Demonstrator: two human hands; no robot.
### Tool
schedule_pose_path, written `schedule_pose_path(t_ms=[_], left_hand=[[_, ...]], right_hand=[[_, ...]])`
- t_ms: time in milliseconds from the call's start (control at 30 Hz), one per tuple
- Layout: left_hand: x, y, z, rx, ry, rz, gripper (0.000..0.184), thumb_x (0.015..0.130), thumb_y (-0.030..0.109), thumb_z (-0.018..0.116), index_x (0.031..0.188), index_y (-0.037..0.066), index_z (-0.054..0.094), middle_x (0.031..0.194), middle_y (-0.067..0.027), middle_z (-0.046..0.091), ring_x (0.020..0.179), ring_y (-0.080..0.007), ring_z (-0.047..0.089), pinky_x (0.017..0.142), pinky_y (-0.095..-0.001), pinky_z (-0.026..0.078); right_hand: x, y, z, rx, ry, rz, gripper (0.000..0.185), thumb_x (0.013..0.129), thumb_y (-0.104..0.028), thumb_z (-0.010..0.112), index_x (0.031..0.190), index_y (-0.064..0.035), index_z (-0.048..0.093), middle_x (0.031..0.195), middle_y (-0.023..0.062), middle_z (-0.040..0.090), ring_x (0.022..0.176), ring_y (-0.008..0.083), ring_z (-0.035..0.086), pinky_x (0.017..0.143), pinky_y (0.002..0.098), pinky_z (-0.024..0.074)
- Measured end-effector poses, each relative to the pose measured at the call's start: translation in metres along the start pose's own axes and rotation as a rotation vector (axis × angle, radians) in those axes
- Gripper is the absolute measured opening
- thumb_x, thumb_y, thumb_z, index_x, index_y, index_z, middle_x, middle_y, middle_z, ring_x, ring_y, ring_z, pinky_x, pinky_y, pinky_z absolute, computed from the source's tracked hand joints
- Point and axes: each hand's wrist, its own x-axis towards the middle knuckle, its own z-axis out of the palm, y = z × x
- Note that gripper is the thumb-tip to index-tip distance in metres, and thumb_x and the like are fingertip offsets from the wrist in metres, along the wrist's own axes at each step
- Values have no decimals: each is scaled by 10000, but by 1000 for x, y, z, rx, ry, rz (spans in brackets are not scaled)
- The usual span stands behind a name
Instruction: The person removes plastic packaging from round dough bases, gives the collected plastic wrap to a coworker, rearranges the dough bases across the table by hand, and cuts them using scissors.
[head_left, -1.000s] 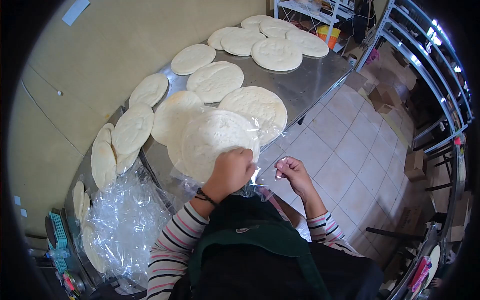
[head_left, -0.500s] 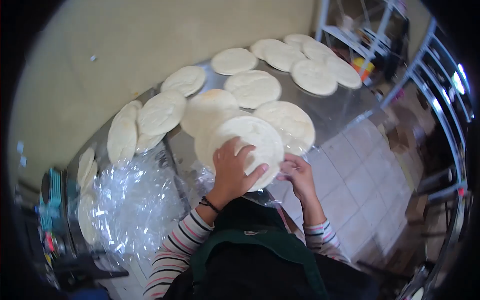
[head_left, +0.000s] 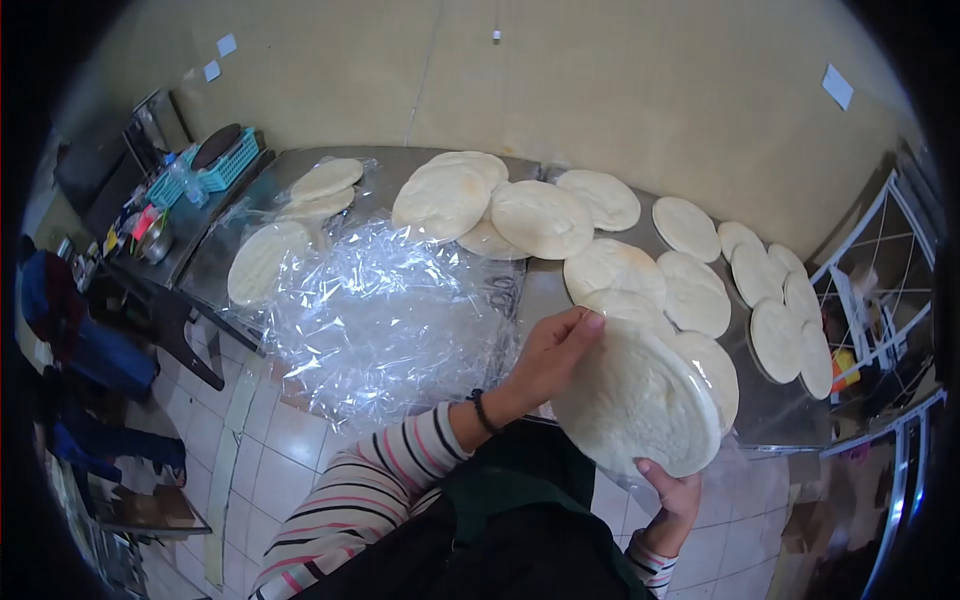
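Raised in front of my body is a pale round pizza base (head_left: 640,400), tilted and covered at least partly by clear plastic. My left hand (head_left: 560,355) pinches its upper left edge, thumb on top. At its lower edge my right hand (head_left: 672,498) holds on with the thumb showing; the other fingers are hidden beneath. Just behind it lie more pizza bases (head_left: 615,270), some overlapping, on the metal table (head_left: 540,290). A large heap of crinkled clear plastic bags (head_left: 380,320) lies to the left of my left hand.
Several more bases (head_left: 775,340) spread to the table's right end. Others (head_left: 270,262) lie beyond the plastic at left. A turquoise basket (head_left: 230,160) and a bottle (head_left: 188,182) stand at far left, near a person's legs (head_left: 110,350). Metal shelving (head_left: 870,290) borders the right.
My view has swung left. The pizza base has gone from lying nearly flat under my spread left hand to being tilted up, with both hands gripping its edges.
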Motion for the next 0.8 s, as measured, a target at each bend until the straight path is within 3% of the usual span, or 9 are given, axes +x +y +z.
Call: schedule_pose_path(t_ms=[67,300,367,500,567,633,667,733,800], left_hand=[[-15,17,-2,176,29,267,201,899,193,516,946,12,591,767,-16,516,673,-63,474,593,-212,383],[-49,61,-38,356,121,471,145,873,97,529,812,1,618,794,-43,543,753,-110,510,676,-228,399],[-43,81,-68,509,509,656,148,836,115,593,742,7,630,714,-35,528,685,-111,501,610,-246,397],[-49,105,-135,807,796,655,157,817,148,618,749,8,636,695,-76,542,622,-160,516,571,-267,411],[-54,108,-164,1000,884,639,171,813,169,623,752,11,639,681,-100,562,592,-188,534,552,-283,420],[-58,110,-198,1137,1084,449,236,823,236,596,747,17,640,666,-157,593,581,-275,581,538,-347,441],[-61,116,-205,1134,1083,452,236,823,236,596,747,17,640,666,-157,593,581,-275,581,538,-347,441],[-67,127,-216,1468,1116,119,327,843,317,530,724,31,633,665,-184,603,635,-338,604,569,-413,456],[-58,123,-227,1480,1117,77,364,845,345,506,713,28,627,668,-188,604,651,-350,603,586,-425,461]], right_hand=[[3,-5,8,80,17,-82,709,621,-65,759,1233,32,415,1147,120,537,1024,214,535,880,336,436],[16,-6,42,9,-209,-102,692,637,-66,756,1231,28,415,1111,121,561,993,214,562,869,339,450],[17,-8,57,376,-229,-155,574,680,-32,710,1194,49,467,1091,120,580,982,199,568,869,318,436],[29,-6,58,645,-133,76,553,714,22,642,1222,49,425,1114,162,567,996,246,572,869,349,471],[42,-14,58,572,-64,29,548,745,-17,630,1238,32,395,1127,166,548,990,260,573,867,379,485],[63,-38,57,447,49,-186,539,762,-27,615,1245,38,384,1108,170,550,965,252,579,852,371,487],[75,-50,58,338,81,-294,514,771,-26,606,1235,43,396,1099,175,548,962,254,577,843,367,485],[108,-69,70,90,171,-464,489,774,-10,594,1225,51,416,1087,171,555,957,239,573,824,347,478],[154,-87,103,-288,151,-618,495,764,-1,599,1230,29,437,1117,161,552,986,233,561,837,339,459]])
